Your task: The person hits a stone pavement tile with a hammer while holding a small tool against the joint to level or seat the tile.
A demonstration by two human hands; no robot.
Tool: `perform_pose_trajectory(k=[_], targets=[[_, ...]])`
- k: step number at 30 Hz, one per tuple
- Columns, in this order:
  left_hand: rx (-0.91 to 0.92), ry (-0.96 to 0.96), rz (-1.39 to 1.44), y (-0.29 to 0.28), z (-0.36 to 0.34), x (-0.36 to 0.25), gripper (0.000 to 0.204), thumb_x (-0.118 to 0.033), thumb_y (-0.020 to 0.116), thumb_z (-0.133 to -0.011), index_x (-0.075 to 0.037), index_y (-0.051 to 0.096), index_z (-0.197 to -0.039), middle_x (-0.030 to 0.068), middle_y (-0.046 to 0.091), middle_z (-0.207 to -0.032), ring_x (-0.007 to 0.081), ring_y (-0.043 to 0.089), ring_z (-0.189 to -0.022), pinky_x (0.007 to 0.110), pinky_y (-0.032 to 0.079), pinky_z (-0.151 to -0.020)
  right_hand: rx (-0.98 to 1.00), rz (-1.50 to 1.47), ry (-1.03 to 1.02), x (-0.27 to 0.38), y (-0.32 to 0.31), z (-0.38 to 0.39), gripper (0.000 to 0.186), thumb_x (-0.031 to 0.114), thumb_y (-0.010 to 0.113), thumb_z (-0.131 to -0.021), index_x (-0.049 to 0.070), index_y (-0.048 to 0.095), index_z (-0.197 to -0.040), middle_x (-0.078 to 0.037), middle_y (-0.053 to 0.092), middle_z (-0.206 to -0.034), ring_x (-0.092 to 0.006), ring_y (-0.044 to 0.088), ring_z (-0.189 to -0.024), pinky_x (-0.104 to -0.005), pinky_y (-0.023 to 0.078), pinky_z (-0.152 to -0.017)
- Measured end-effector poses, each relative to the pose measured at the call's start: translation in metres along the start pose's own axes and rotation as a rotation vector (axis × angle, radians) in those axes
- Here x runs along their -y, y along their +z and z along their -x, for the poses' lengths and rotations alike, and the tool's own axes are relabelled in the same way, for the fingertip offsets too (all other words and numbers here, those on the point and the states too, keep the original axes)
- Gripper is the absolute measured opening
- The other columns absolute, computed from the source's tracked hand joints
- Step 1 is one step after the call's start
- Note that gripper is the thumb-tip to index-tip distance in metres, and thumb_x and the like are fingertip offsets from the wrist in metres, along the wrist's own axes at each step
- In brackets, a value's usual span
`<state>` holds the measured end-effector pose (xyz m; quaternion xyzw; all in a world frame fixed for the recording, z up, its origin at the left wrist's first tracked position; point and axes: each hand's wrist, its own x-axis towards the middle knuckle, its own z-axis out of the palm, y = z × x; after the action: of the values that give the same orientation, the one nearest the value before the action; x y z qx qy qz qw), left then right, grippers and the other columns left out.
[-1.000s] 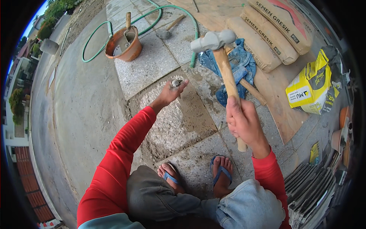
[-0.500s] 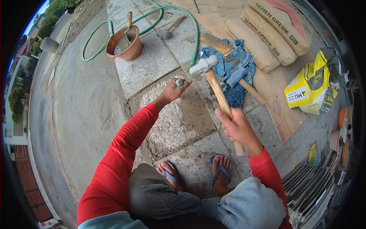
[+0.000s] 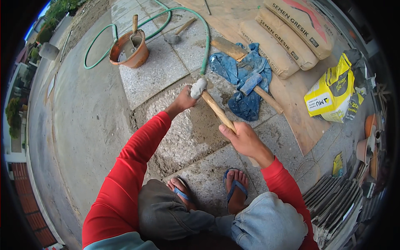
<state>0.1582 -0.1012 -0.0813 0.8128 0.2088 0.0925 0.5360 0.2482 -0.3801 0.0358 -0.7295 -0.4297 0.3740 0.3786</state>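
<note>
Your right hand [image 3: 246, 141] is closed around the lower part of a wooden-handled hammer [image 3: 218, 109], with the handle slanting up and to the left, so that its grey metal head sits in front of your left hand's fingers. Your left hand [image 3: 182, 99] is curled around a metal tool whose blunt end showed above the fist half a second ago; the hammer head now covers that end, and you cannot tell from this view whether the two touch. Both hands are over a squarish patch [image 3: 175, 125] of ground, pale and chipped toward the left, browner and smoother toward the right, with loose grit along its left side. Your feet, in blue-strapped sandals [image 3: 238, 187], stand on a speckled paver [image 3: 208, 166] just below the patch. Beyond your left hand, an orange bucket [image 3: 139, 60] holds a trowel [image 3: 135, 24], its wooden handle upright; a green hose [image 3: 207, 41] loops behind, near a long-handled mallet [image 3: 185, 26] lying flat. To the right of the patch, a crumpled blue cloth [image 3: 243, 109] lies under a blue-headed hammer [image 3: 266, 98] and a wooden block [image 3: 228, 48]. Farther right, brown paper sacks [image 3: 291, 39] rest on a plywood sheet [image 3: 291, 121], and a yellow bag [image 3: 331, 89] stands near its edge.
</note>
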Motion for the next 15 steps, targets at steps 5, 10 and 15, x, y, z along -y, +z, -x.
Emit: perform_pose_trajectory(k=[5, 10, 15], targets=[[-0.036, -0.194, -0.003, -0.01, -0.004, -0.007, 0.038, -0.042, 0.067, -0.1, -0.006, 0.065, -0.089, -0.0027, 0.052, -0.07, 0.0106, 0.049, -0.066, 0.029, 0.042, -0.06, -0.126, -0.551, -0.217, 0.09, -0.078, 0.029, 0.063, 0.066, 0.04, -0.104, 0.007, 0.048, -0.084, 0.002, 0.042, -0.062, -0.0056, 0.037, -0.049, -0.0255, 0.03, -0.043], [-0.04, -0.213, -0.078, -0.007, 0.002, -0.008, 0.044, -0.045, 0.069, -0.099, -0.005, 0.062, -0.08, 0.0006, 0.056, -0.071, 0.0118, 0.05, -0.067, 0.033, 0.043, -0.062, -0.363, -0.833, -0.615, 0.07, -0.043, -0.005, 0.064, 0.07, 0.041, -0.102, 0.009, 0.047, -0.084, 0.0, 0.042, -0.062, -0.0106, 0.038, -0.048, -0.0294, 0.033, -0.043], [-0.148, 0.095, -0.011, -0.01, 0.012, -0.009, 0.037, -0.037, 0.063, -0.102, -0.002, 0.074, -0.106, 0.0026, 0.063, -0.075, 0.0136, 0.054, -0.07, 0.035, 0.047, -0.066, 0.04, -0.204, 0.308, -0.001, 0.013, -0.015, 0.057, 0.054, 0.047, -0.107, 0.009, 0.047, -0.073, 0.003, 0.043, -0.058, -0.008, 0.041, -0.042, -0.0274, 0.034, -0.038]])
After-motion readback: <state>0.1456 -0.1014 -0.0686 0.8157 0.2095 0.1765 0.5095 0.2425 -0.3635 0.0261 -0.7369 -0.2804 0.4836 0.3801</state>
